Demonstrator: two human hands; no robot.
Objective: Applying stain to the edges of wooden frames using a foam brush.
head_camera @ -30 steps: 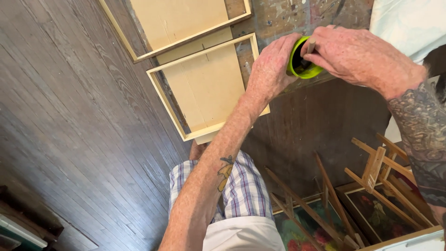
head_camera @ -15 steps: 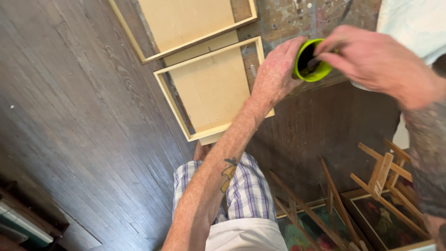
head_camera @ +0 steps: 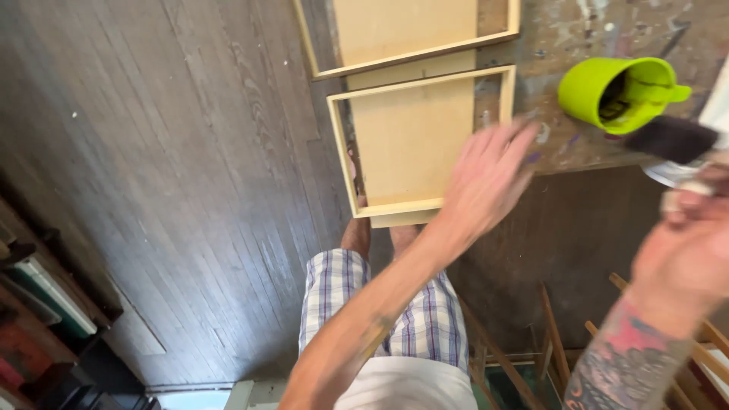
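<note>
The left hand [head_camera: 486, 178] hung in the air with its fingers spread and loosely extended, holding nothing, its fingertips over the right edge of the nearer wooden frame [head_camera: 414, 144] and the paint-stained worktop [head_camera: 585, 30]. It was blurred, so whether the fingertips touched the frame could not be told. The right hand [head_camera: 695, 243] was at the right edge of the view, closed around the handle of a brush — its dark foam head [head_camera: 672, 138] pointed up and to the left, just below and right of the lime-green cup [head_camera: 615, 95]. The cup sat on the worktop near its front edge, tilted so that its dark inside showed, with neither hand on it.

The nearer frame, pale wood with a flat panel inside, overhung the front of the worktop; a second frame [head_camera: 410, 34] of the same kind lay just beyond it, the two touching or nearly so. Below were dark floorboards [head_camera: 167, 190] and the person's plaid shorts [head_camera: 387, 311]. Wooden stretcher bars [head_camera: 547, 342] leaned at lower right.
</note>
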